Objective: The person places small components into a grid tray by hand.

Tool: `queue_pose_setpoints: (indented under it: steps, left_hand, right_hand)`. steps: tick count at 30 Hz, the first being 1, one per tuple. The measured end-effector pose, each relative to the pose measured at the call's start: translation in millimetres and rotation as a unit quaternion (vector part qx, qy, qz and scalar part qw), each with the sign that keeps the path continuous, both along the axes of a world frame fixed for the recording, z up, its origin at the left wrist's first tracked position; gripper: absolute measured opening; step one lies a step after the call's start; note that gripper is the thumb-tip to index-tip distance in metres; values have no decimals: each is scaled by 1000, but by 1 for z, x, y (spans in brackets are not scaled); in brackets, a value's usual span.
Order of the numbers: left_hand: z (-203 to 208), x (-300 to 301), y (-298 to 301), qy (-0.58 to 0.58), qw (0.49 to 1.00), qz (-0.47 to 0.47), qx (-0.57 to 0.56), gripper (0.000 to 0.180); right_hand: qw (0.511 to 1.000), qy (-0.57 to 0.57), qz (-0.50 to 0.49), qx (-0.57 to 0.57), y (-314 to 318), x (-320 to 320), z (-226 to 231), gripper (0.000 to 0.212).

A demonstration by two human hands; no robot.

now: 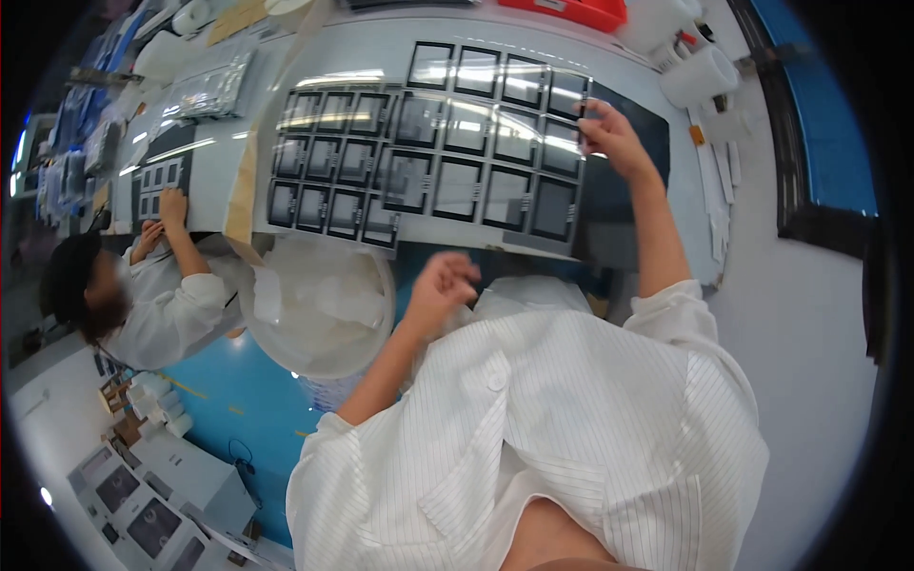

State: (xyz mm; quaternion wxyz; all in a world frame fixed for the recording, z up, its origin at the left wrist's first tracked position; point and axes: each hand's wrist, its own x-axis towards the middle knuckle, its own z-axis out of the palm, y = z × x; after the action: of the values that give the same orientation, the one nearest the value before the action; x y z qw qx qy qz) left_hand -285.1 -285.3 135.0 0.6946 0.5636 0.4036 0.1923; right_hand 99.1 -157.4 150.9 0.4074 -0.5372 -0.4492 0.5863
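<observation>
Clear sheets bearing rows of black-framed rectangular panels [460,188] lie across the white worktable, with smaller panels [358,162] on the left and larger ones on the right. My right hand [614,141] is at the right edge of the larger-panel sheet, its thumb and fingers bent in a pinch on that edge. A dark mat [647,133] lies under and beside this edge. My left hand [444,288] hangs in front of the table's near edge, off the sheets. Its fingers are loosely curled and apart, with nothing seen in them.
A co-worker [171,300] handles a smaller panel sheet [157,186] at the left. Between us stands a large white lined bin [324,305]. White rolls [700,76] and a red tray [571,11] sit at the far side. Stacked clear packs [205,81] lie at the far left.
</observation>
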Motion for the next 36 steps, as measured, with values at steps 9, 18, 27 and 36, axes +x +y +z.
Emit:
queue_pose_setpoints:
  steps: [9,18,27,36]
  left_hand:
    - [-49,61,13,-186,942,190,-204,21]
    - [-56,78,41,-185,973,133,-26,13]
    - [-12,100,60,-239,960,-35,143,10]
    - [-18,104,45,-246,952,166,-75,16]
  right_hand:
    - [833,-548,-25,78,-71,-16,4,60]
    - [849,-472,168,166,-103,-111,0,73]
    - [878,-410,223,101,-95,-93,72,67]
    - [825,-505,225,117,-97,-104,59,61]
